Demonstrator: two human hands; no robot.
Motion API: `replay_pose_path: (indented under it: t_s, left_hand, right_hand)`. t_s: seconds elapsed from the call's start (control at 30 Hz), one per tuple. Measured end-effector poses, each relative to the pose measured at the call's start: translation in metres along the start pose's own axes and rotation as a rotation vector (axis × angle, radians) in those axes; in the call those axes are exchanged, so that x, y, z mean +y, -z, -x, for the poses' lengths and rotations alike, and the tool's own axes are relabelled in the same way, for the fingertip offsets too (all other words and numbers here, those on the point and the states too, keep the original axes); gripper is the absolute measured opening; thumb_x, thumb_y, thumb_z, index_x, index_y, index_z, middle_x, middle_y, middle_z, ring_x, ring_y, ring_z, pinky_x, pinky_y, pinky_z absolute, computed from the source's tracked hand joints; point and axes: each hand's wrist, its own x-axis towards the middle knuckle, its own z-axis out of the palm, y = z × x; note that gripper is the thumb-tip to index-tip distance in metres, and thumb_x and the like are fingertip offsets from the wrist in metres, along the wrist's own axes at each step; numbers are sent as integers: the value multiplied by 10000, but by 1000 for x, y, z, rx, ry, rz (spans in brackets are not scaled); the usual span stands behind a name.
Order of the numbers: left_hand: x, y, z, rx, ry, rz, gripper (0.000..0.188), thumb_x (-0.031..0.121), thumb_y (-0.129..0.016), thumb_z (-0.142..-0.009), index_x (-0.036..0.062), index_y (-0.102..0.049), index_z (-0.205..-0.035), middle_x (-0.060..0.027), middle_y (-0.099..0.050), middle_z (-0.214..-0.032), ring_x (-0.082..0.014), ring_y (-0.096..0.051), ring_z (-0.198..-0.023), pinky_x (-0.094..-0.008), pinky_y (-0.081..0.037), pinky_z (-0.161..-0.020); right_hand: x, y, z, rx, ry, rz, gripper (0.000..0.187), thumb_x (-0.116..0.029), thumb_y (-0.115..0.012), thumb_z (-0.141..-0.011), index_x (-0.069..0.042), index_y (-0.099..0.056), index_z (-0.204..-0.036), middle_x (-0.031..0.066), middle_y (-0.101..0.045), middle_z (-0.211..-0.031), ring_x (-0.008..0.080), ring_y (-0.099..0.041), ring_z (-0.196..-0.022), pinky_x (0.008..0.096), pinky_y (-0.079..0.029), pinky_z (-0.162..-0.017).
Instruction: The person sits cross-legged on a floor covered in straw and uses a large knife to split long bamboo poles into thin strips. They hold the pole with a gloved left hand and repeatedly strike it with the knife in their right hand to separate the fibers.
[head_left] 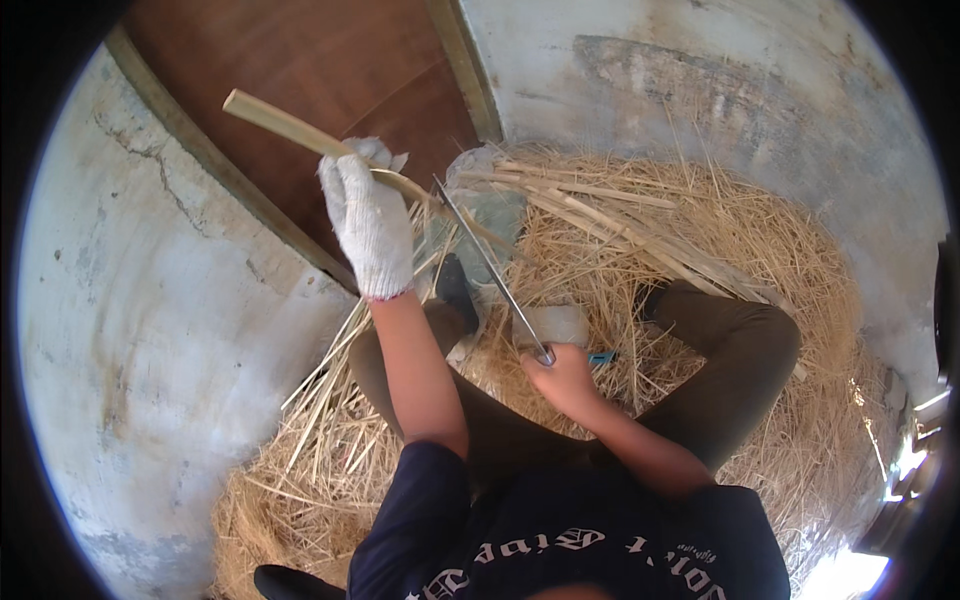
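My left hand (366,222), in a white knitted glove, is closed around a pale bamboo strip (285,122). One end of the strip points up and left; the other runs down to the right and bends into a thin curved length. My bare right hand (563,376) grips the handle end of a long, narrow knife (492,267). Its blade slants up and left, and the tip is close to the strip beyond my gloved hand. Whether blade and strip touch I cannot tell. The knife's handle is mostly hidden in my fist.
Thin shavings (740,215) cover the floor around my bent legs. A bundle of long split strips (630,232) lies ahead to the right. A pale block (552,326) and a small teal object (602,358) are near my right hand. Walls and a brown door panel (300,60) stand close by.
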Motion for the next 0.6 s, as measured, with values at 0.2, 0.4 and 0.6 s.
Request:
replay_pose_path:
  t_s: [0.2,0.4,0.6]
  left_hand:
    - [17,-3,2,72,-41,-373,206,185,-627,-1013,8,-631,-1118,-60,-616,-1078,-145,-606,-927,-332,-523,-846]
    - [23,-10,9,73,-76,-394,159,93,-685,-954,4,-653,-1081,-50,-621,-1049,-124,-629,-921,-280,-528,-750]
    - [25,-1,3,105,-45,-410,224,168,-680,-982,24,-682,-1154,-29,-637,-984,-113,-630,-869,-270,-501,-683]
  right_hand:
    - [-24,23,11,138,156,-570,217,-143,-698,-937,-21,-609,-781,3,-550,-568,119,-502,-493,325,-407,-488]
    - [-19,17,-15,-182,-156,-101,277,-191,-687,-877,15,-598,-714,105,-600,-593,187,-553,-538,394,-429,-536]
    - [-18,24,8,43,155,-102,319,-223,-725,-885,3,-595,-702,80,-553,-554,181,-503,-507,381,-405,-521]
